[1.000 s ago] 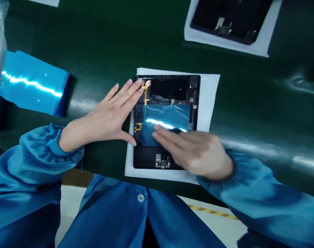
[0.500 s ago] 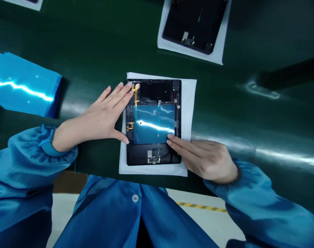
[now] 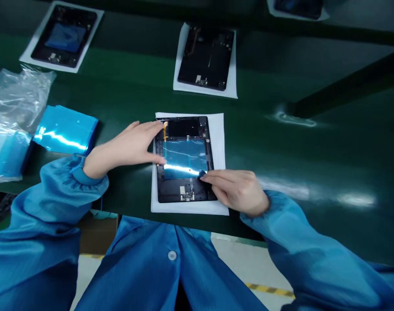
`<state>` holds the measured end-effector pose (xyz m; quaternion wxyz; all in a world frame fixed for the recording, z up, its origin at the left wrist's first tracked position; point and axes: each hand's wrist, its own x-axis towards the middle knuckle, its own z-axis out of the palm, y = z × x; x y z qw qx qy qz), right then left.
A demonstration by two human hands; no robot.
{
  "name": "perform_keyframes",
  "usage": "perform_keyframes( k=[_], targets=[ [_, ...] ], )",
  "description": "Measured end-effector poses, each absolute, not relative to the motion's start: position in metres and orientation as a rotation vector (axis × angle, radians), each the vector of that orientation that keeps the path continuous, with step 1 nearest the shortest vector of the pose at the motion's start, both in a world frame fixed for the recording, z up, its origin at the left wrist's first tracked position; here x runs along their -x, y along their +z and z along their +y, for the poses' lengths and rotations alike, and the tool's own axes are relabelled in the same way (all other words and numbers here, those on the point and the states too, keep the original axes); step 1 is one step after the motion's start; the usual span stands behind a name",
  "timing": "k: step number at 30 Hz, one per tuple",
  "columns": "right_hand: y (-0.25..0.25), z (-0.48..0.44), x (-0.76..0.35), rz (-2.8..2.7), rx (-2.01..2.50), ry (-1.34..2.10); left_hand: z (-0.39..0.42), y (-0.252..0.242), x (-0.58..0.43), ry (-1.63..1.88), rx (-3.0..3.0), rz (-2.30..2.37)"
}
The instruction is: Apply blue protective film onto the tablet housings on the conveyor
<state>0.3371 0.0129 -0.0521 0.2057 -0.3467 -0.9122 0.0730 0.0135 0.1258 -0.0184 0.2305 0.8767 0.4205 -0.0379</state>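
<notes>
An open tablet housing (image 3: 171, 190) lies on a white sheet (image 3: 219, 147) in front of me, its circuit parts and orange flex cable showing. A shiny blue film (image 3: 184, 153) covers its middle. My left hand (image 3: 130, 142) rests along the housing's left side, fingers stretched and thumb apart, the thumb tip over the film's left edge. At the film's lower right corner, my right hand (image 3: 237, 188) has thumb and forefinger pinched together on it. That corner looks dark and slightly raised at the fingertips.
Left of me lie a stack of blue films (image 3: 68, 127) and a clear plastic bag (image 3: 18, 97) with more blue film. Further back, another tablet housing (image 3: 206, 58) and one with blue film (image 3: 65, 36) rest on white sheets. A dark bar (image 3: 349, 84) stands at right.
My right hand's fingers, laid extended on the film's lower right corner before, are now pinched there. My left hand's fingers have drawn closer together. The view has shifted, showing more of the table's far side.
</notes>
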Motion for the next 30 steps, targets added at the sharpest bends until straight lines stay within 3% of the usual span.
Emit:
perform_keyframes(
  k=[4, 10, 25, 30],
  targets=[
    [-0.062, 0.004, -0.337, -2.251, 1.167, 0.179, 0.154, -0.011, -0.058, 0.064, -2.501, 1.398],
    [-0.086, 0.012, -0.33, -1.985, 1.531, 0.253, 0.187, -0.039, -0.088, -0.008, -2.591, 1.472],
    [-0.099, 0.011, -0.327, -1.922, 1.534, 0.288, 0.185, -0.04, -0.085, 0.073, -2.584, 1.439],
    [-0.098, 0.01, -0.331, -1.772, 1.596, 0.364, 0.182, -0.027, -0.081, 0.243, -2.566, 1.392]
  ],
)
